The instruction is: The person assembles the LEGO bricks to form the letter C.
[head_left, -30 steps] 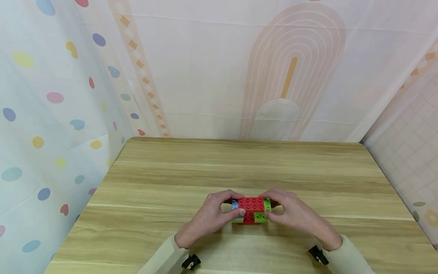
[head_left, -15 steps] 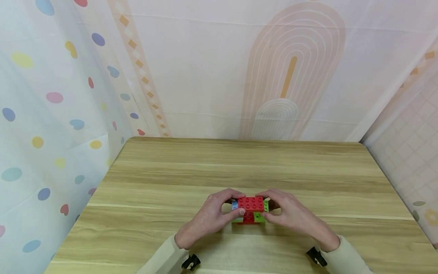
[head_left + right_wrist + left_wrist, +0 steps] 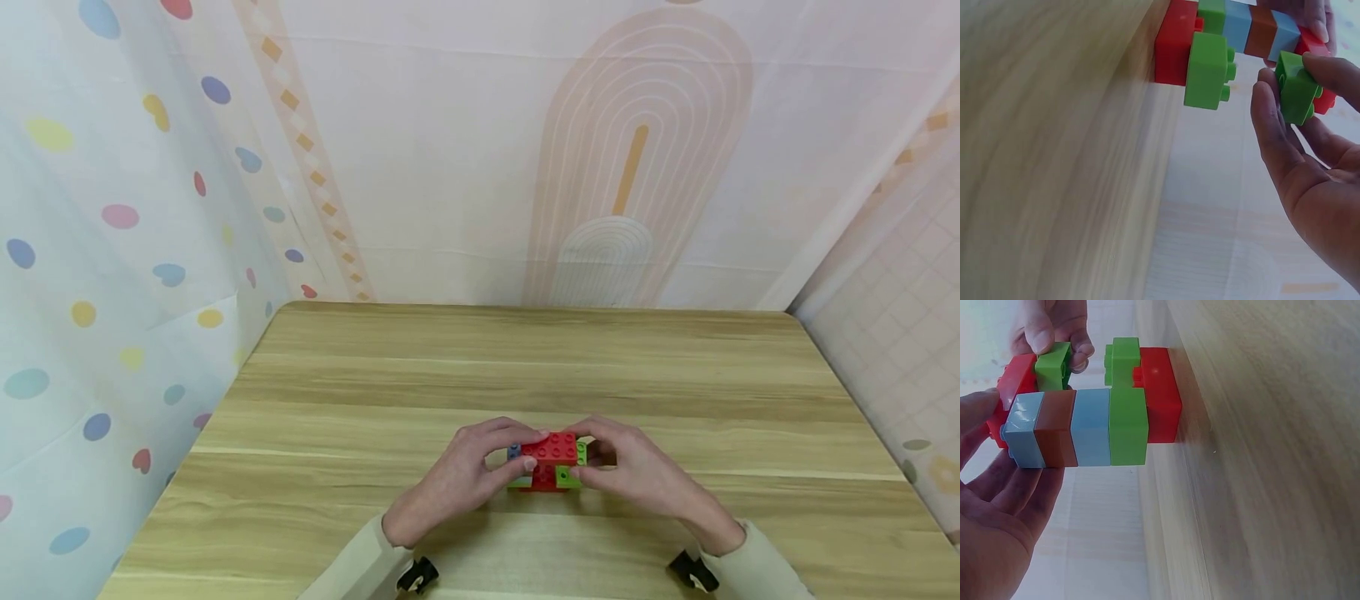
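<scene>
A stack of toy building bricks stands on the table. Its red bottom brick point(image 3: 1163, 394) carries a green brick point(image 3: 1127, 425) on the left and another green brick point(image 3: 1205, 72) on the right. Above the left green one rise light blue point(image 3: 1091, 428), brown point(image 3: 1055, 428) and light blue bricks. A red top brick point(image 3: 555, 451) reaches rightward from that column. My left hand point(image 3: 467, 468) grips this top brick, thumb at its near side and fingertips over its far edge. My right hand point(image 3: 628, 467) pinches a loose green brick point(image 3: 1295, 87) at the underside of the red brick's right end.
The wooden table point(image 3: 375, 375) extends around the stack. A patterned curtain point(image 3: 435, 167) hangs behind the table's far edge and along both sides. Black wrist straps point(image 3: 417, 575) show at both cream sleeves.
My right hand has shifted slightly left with the green brick, which now overlaps more with the red top brick. My left fingers have slid farther right across the red brick's far edge.
</scene>
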Demonstrator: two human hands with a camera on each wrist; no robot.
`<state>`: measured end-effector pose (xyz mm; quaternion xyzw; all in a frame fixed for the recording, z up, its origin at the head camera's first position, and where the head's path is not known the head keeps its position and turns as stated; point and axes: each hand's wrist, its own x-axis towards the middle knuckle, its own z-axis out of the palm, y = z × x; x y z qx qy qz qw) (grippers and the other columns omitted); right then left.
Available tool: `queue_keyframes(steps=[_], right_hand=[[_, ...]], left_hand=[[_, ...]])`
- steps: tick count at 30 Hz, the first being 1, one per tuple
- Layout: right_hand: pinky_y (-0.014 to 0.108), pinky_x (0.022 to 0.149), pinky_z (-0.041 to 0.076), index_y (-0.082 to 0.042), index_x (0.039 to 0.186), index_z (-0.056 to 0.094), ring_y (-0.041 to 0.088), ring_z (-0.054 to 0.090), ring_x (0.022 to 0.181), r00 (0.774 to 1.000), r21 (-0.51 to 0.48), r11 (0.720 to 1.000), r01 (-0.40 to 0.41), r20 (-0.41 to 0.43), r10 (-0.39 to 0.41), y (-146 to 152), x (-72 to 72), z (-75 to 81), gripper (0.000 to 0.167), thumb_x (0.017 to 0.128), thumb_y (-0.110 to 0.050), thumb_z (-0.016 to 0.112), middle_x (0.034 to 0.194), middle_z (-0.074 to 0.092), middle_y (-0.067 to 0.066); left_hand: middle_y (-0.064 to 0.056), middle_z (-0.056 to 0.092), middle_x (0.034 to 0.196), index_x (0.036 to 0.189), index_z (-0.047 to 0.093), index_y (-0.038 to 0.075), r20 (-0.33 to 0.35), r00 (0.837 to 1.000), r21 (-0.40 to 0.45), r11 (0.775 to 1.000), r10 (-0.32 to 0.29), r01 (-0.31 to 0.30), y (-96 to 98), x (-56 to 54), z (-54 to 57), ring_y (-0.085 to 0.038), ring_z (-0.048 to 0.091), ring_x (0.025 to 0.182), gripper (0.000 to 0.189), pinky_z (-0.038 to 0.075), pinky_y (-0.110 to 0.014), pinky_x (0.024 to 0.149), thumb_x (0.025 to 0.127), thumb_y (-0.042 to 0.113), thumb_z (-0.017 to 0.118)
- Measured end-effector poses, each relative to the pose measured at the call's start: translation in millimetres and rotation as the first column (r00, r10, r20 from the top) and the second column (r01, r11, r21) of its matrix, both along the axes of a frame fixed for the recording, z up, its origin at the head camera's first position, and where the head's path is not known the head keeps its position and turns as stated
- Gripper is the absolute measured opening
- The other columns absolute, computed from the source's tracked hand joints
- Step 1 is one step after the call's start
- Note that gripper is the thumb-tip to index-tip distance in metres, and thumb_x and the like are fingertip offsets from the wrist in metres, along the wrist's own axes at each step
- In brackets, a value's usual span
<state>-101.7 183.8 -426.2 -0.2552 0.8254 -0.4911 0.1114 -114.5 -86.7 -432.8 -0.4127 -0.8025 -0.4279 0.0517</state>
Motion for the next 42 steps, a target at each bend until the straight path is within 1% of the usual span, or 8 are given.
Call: queue_keyframes(steps=[5,10,16,21,24,29,33,42], right_hand=[[0.03,0.085,0.059,-0.013,0.129,0.066,0.019,0.07,0.1,0.998,-0.032,0.999,0.01,0.07,-0.008,1.1,0.9,1.1,0.035,0.095,-0.009,0.074,0.123,0.066,0.005],[0.029,0.082,0.06,-0.003,0.131,0.065,0.024,0.069,0.102,0.99,-0.068,0.997,0.028,0.138,-0.018,2.3,2.8,2.2,0.037,0.095,-0.009,0.073,0.121,0.068,0.012],[0.028,0.085,0.059,0.003,0.136,0.061,0.03,0.068,0.108,0.969,-0.117,0.992,0.054,0.247,-0.024,5.1,5.5,1.7,0.045,0.095,-0.012,0.073,0.126,0.067,0.018],[0.029,0.083,0.059,0.004,0.137,0.06,0.03,0.068,0.108,0.949,-0.139,0.986,0.09,0.312,-0.042,6.1,6.3,0.3,0.047,0.096,-0.014,0.073,0.125,0.068,0.018],[0.029,0.081,0.059,0.005,0.138,0.059,0.03,0.068,0.106,0.944,-0.154,0.983,0.101,0.327,-0.046,6.1,6.6,0.0,0.048,0.096,-0.013,0.073,0.12,0.07,0.017],[0.028,0.079,0.058,0.006,0.138,0.058,0.03,0.068,0.104,0.95,-0.164,0.981,0.099,0.308,-0.045,5.9,7.2,-0.1,0.048,0.096,-0.012,0.072,0.114,0.072,0.016],[0.029,0.08,0.058,0.006,0.137,0.059,0.029,0.069,0.103,0.952,-0.173,0.979,0.105,0.304,-0.049,5.4,7.1,-0.3,0.048,0.095,-0.012,0.073,0.115,0.072,0.016],[0.029,0.085,0.058,0.005,0.138,0.059,0.026,0.071,0.107,0.936,-0.215,0.969,0.122,0.35,-0.04,3.5,5.3,-3.1,0.049,0.095,-0.014,0.073,0.12,0.072,0.016]], left_hand=[[-0.003,0.073,0.121,0.126,0.073,0.012,0.015,1.0,-0.009,1.0,0.005,-0.005,-0.2,0.6,1.6,-0.017,0.069,0.111,0.027,0.058,-0.037,0.094,0.099,0.017,0.072],[-0.004,0.073,0.123,0.126,0.073,0.011,0.016,1.0,-0.015,1.0,0.004,-0.004,0.6,0.8,3.2,-0.017,0.069,0.112,0.028,0.058,-0.037,0.094,0.098,0.016,0.072],[-0.004,0.073,0.122,0.125,0.073,0.01,0.023,1.0,-0.045,0.999,0.009,-0.008,2.0,3.1,5.7,-0.016,0.07,0.11,0.028,0.058,-0.032,0.091,0.097,0.015,0.074],[-0.003,0.073,0.122,0.124,0.073,0.011,0.041,0.999,-0.059,0.998,0.021,-0.019,3.1,4.8,6.0,-0.015,0.069,0.111,0.027,0.059,-0.032,0.089,0.097,0.015,0.074],[-0.003,0.073,0.122,0.125,0.073,0.011,0.046,0.999,-0.062,0.998,0.024,-0.021,3.5,4.9,5.9,-0.015,0.069,0.11,0.027,0.059,-0.035,0.087,0.098,0.016,0.073],[-0.002,0.073,0.123,0.125,0.072,0.012,0.059,0.998,-0.064,0.998,0.025,-0.021,3.4,4.8,6.6,-0.013,0.069,0.108,0.027,0.06,-0.037,0.084,0.099,0.017,0.072],[-0.002,0.072,0.123,0.125,0.072,0.012,0.05,0.998,-0.071,0.997,0.027,-0.023,3.1,4.2,7.3,-0.013,0.069,0.109,0.026,0.06,-0.036,0.086,0.099,0.017,0.072],[-0.004,0.072,0.124,0.127,0.072,0.01,0.065,0.998,-0.067,0.998,0.01,-0.006,1.3,3.5,8.8,-0.014,0.069,0.108,0.028,0.06,-0.037,0.086,0.1,0.017,0.071]])
